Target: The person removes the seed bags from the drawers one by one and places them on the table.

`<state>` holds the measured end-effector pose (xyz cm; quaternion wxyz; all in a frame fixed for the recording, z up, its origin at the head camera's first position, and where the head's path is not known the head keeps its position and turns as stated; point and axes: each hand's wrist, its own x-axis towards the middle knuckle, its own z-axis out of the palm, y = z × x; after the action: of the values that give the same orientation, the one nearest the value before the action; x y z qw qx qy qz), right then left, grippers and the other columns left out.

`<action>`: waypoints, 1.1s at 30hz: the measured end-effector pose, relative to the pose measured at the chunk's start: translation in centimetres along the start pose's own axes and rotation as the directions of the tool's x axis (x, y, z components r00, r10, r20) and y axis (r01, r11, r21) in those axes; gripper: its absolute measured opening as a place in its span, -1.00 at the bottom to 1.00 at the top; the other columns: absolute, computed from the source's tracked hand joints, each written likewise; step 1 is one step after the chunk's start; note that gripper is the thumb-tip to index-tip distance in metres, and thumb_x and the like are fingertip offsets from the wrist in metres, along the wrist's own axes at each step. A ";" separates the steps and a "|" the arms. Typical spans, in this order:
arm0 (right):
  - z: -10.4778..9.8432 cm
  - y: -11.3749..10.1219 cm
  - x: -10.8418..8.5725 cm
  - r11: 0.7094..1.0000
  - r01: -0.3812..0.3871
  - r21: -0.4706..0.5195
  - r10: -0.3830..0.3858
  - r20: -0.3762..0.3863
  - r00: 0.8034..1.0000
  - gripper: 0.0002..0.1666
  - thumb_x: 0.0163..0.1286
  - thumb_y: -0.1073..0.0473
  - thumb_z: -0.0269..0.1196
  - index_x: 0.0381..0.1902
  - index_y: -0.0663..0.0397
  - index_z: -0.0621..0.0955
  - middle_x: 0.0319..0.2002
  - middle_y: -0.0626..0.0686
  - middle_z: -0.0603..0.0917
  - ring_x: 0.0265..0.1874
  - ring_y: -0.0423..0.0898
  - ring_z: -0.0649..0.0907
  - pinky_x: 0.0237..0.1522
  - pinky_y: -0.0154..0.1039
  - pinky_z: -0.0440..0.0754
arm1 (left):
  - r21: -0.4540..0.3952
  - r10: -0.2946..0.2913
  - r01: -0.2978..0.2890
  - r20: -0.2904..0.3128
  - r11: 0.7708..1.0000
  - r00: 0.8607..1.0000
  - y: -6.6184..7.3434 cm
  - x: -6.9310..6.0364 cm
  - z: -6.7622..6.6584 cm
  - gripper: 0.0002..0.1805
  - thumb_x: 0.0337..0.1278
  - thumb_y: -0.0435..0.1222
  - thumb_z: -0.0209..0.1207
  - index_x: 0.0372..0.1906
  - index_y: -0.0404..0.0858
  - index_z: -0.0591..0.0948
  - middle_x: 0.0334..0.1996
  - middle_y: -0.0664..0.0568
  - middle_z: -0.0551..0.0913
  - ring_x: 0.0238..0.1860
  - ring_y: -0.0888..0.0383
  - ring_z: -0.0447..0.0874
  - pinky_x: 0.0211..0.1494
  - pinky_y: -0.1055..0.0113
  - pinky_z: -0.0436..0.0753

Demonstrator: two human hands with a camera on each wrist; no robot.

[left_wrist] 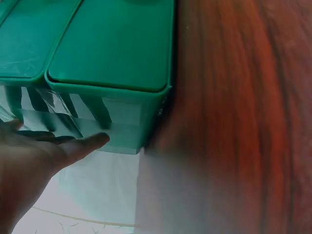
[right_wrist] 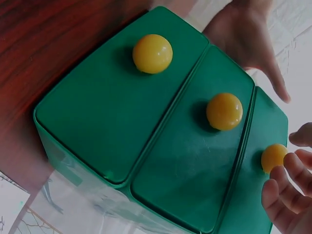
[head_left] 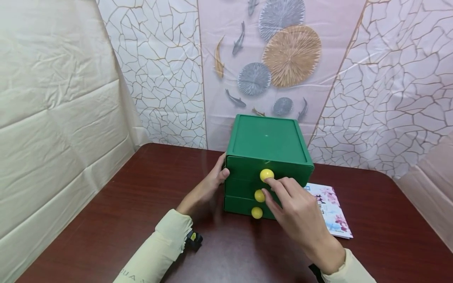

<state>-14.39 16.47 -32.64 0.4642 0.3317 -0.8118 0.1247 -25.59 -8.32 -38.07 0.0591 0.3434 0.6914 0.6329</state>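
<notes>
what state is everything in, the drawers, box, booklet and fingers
Top drawer, shut
Middle drawer, shut
Bottom drawer, shut
Drawer box, upright on the table
Booklet, closed, lying flat
Left fingers, thumb straight, at the box's side
Right fingers, loosely bent, at the top knob

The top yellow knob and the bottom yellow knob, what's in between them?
Another yellow knob, sticking out from the middle green drawer. You can see it in the right wrist view, and in the head view too.
</notes>
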 end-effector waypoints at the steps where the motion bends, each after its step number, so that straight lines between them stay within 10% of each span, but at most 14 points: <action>1: 0.0 0.0 -0.1 1.000 0.001 0.000 -0.001 0.009 1.000 -0.43 0.72 -0.10 -0.02 -0.03 0.26 0.71 -0.35 0.08 0.64 -0.40 -0.03 0.61 -0.44 -0.12 0.69 | -0.005 0.006 -0.006 -0.001 1.000 1.000 0.1 0.0 0.0 0.03 0.27 0.56 -0.12 0.70 0.23 -0.08 0.50 0.03 0.31 0.45 0.03 0.37 0.51 -0.08 0.33; 20: 0.9 1.4 -1.1 0.987 0.158 -0.004 -0.156 0.126 0.980 -0.42 0.79 -0.05 -0.15 -0.08 0.13 0.74 -0.31 0.01 0.66 -0.45 -0.11 0.63 -0.59 -0.21 0.66 | -0.084 -0.031 0.016 -0.179 0.996 0.983 2.0 1.6 1.3 0.16 0.30 0.58 -0.28 0.73 -0.11 0.02 0.65 -0.13 0.14 0.63 -0.08 0.11 0.53 -0.32 0.23; 33: 2.0 1.2 -1.8 0.987 0.164 -0.002 -0.158 0.245 0.957 -0.71 0.68 0.04 0.15 0.04 0.08 0.71 -0.14 0.05 0.66 -0.39 -0.09 0.68 -0.64 -0.26 0.59 | -0.306 -0.219 0.118 -0.322 0.945 0.921 3.5 2.1 2.1 -0.18 0.59 0.24 -0.21 0.69 -0.15 0.18 0.61 -0.09 0.27 0.60 -0.07 0.20 0.58 -0.18 0.21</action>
<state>-15.92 17.11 -35.13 0.3733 0.4042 -0.8343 0.0358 -24.68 -5.61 -34.50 0.0372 0.1515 0.6212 0.7680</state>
